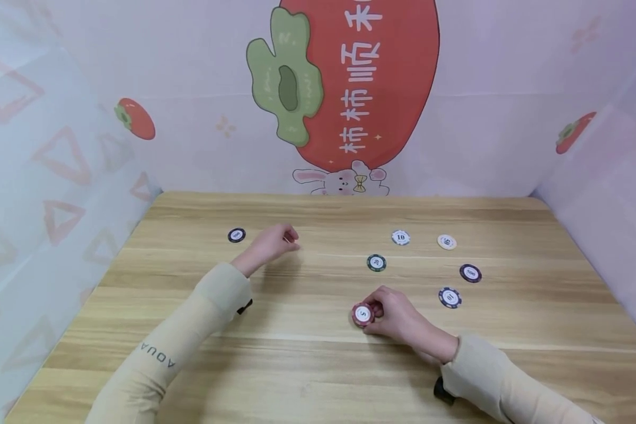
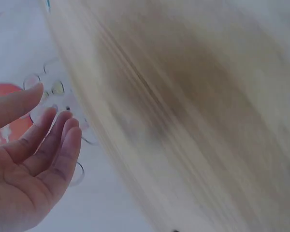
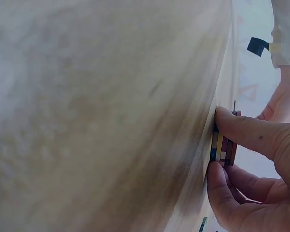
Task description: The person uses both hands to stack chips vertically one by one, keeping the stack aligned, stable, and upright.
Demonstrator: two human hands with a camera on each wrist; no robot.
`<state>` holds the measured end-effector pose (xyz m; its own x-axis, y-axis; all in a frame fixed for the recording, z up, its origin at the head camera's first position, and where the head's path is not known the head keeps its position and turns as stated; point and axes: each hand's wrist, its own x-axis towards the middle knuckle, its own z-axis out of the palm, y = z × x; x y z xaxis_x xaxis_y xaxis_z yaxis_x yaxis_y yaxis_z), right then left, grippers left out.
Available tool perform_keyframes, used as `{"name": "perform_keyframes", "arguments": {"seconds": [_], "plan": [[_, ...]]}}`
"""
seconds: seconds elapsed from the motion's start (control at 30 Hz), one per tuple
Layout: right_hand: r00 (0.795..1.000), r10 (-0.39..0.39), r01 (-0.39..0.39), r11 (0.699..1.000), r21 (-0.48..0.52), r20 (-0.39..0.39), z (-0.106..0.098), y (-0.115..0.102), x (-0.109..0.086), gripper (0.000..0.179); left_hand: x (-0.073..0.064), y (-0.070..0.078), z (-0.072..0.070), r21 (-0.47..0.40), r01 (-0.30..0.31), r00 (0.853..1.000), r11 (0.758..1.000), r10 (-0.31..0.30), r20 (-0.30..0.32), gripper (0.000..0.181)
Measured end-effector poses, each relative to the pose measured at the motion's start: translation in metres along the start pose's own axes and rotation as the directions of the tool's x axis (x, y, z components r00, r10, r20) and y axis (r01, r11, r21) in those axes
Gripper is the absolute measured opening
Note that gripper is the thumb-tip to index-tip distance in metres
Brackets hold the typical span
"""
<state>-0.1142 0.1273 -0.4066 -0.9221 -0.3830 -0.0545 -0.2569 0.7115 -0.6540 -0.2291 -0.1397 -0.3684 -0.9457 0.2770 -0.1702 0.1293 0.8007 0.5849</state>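
Note:
My right hand pinches a short stack of poker chips between thumb and fingers, at the middle right of the table. The top chip is red and marked 5. From the side, in the right wrist view, the stack shows several coloured layers and stands on the table. My left hand hovers over the table's far left part with nothing in it. In the left wrist view its fingers are loosely bent and apart from the thumb. A black chip marked 500 lies to its left.
Around the right hand lie a green chip, a white 10 chip, a cream chip, a purple chip and a blue 10 chip. Printed cloth walls enclose the wooden table at back and sides.

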Motion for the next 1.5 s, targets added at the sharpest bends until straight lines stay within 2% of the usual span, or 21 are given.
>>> {"name": "perform_keyframes", "arguments": {"seconds": [0.13,0.27,0.47,0.63,0.9,1.07,1.33,1.5], "plan": [[1.0,-0.002,0.003,1.0,-0.009,0.006,-0.001,0.0,0.001,0.038,0.003,-0.015,-0.015,-0.037,0.07,0.997,0.997,-0.07,-0.013,0.033],[1.0,0.011,-0.011,1.0,-0.009,0.009,-0.001,-0.001,0.001,0.038,0.004,-0.03,-0.027,-0.033,0.135,0.99,0.99,-0.136,-0.037,0.04],[1.0,-0.006,0.006,1.0,-0.009,0.006,0.0,0.001,0.001,0.038,0.004,-0.055,-0.037,-0.014,0.163,0.984,0.987,-0.163,-0.069,0.045],[1.0,0.009,-0.009,1.0,-0.004,0.007,0.0,0.001,0.0,0.038,0.003,-0.066,-0.041,0.029,0.18,0.98,0.983,-0.176,-0.095,0.043],[1.0,0.007,-0.007,1.0,-0.006,0.006,0.0,0.0,0.001,0.039,0.002,-0.074,-0.041,0.187,0.206,0.974,0.961,-0.182,-0.137,0.031],[1.0,-0.01,0.01,1.0,-0.004,-0.001,0.0,0.0,0.001,0.038,0.001,-0.077,-0.039,0.201,0.225,0.968,0.953,-0.194,-0.161,0.024],[1.0,-0.008,0.008,1.0,-0.009,-0.006,0.001,0.0,0.0,0.039,0.0,-0.077,-0.039,0.258,0.226,0.963,0.939,-0.174,-0.208,0.014],[1.0,-0.005,0.005,1.0,-0.013,-0.005,0.001,0.001,0.0,0.039,-0.002,-0.073,-0.04,0.253,0.231,0.959,0.939,-0.177,-0.22,0.016]]}}
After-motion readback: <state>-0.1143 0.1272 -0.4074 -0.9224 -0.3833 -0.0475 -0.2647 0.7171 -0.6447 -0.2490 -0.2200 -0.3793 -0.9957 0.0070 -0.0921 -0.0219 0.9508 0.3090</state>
